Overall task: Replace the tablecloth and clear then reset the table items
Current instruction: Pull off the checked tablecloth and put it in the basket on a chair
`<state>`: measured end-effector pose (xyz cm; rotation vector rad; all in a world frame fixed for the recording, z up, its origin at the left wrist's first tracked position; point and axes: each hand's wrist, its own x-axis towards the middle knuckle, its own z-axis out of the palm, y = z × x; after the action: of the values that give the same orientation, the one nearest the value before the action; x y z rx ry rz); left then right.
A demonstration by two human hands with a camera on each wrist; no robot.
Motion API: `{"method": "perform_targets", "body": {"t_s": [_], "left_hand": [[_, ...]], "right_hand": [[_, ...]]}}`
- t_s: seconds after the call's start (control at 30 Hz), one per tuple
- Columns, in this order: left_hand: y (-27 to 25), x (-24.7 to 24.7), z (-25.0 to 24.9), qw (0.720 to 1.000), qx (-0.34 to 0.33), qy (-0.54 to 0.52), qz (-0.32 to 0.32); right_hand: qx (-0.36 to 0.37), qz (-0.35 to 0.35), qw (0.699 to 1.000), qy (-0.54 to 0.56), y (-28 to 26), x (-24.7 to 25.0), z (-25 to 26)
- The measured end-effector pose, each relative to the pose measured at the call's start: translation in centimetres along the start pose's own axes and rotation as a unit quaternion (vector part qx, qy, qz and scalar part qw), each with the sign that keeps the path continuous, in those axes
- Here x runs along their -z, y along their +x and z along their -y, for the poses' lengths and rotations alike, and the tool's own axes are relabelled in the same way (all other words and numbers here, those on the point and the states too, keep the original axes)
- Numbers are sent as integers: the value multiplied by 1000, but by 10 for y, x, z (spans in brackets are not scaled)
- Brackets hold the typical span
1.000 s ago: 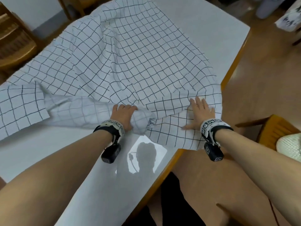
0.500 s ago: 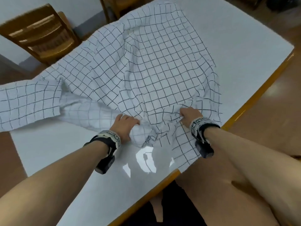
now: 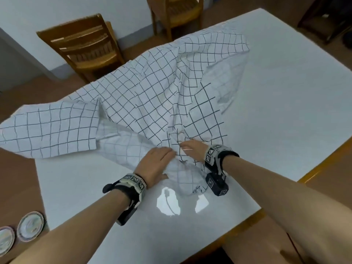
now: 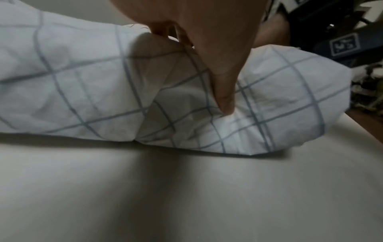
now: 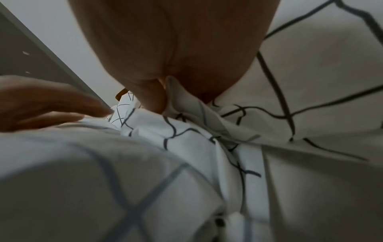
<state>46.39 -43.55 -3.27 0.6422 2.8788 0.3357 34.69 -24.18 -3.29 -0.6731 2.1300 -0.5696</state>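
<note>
A white tablecloth with a black grid [image 3: 142,103] lies crumpled across the white table [image 3: 285,92], its left end hanging past the table's left edge. My left hand [image 3: 156,162] lies over a bunched fold at the cloth's near side, fingers stretched out. In the left wrist view its thumb [image 4: 225,101] presses into the tablecloth [image 4: 82,90]. My right hand [image 3: 190,149] is just right of it, nearly touching. In the right wrist view the right hand [image 5: 163,91] pinches a fold of the tablecloth [image 5: 186,131], and the left hand's fingers [image 5: 62,104] rest flat on the fabric.
Two wooden chairs [image 3: 85,48] [image 3: 177,12] stand beyond the table's far side. Two patterned plates [image 3: 30,225] [image 3: 5,241] lie on a brown surface at the lower left. The table's orange edge [image 3: 314,168] runs along the right.
The right hand went from lying flat on the cloth to pinching it, and drew the right corner in toward the left hand. The left hand's fingers loosened from a fist and now lie stretched.
</note>
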Motion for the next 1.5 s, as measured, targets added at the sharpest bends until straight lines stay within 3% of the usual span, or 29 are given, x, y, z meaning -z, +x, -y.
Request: {"method": "perform_targets", "body": {"t_s": [0.07, 0.17, 0.3, 0.5, 0.67, 0.83, 0.93, 1.03, 1.13, 1.23, 1.4, 1.5], "left_hand": [[1, -1, 4, 999, 33, 22, 22], [15, -1, 4, 994, 24, 49, 94], [34, 1, 3, 989, 17, 49, 137], [62, 7, 3, 988, 48, 30, 142], [84, 15, 5, 977, 89, 46, 190], [70, 26, 1, 968, 125, -2, 218], [50, 33, -5, 985, 124, 13, 122], [29, 31, -13, 997, 72, 30, 18], [12, 32, -19, 997, 37, 41, 48], [8, 26, -24, 994, 48, 60, 80], [43, 6, -21, 992, 112, -27, 44], [78, 12, -24, 992, 114, -26, 37]], "right_hand": [[5, 11, 1000, 6, 2, -3, -8], [-20, 57, 998, 24, -1, -2, -8], [-24, 41, 996, 69, -15, 6, -13], [-41, -68, 993, 90, -49, -5, -28], [-33, -95, 995, 0, -69, -32, -23], [-62, -173, 981, 57, -64, -40, -28], [-107, -192, 968, 122, -59, -40, -40], [-178, -224, 946, 154, -50, -29, -50], [-242, -222, 927, 183, -45, -12, -50], [-251, -208, 928, 182, -47, -2, -52], [-268, -281, 907, 165, -57, 1, -54], [-259, -335, 889, 172, -69, 5, -56]]}}
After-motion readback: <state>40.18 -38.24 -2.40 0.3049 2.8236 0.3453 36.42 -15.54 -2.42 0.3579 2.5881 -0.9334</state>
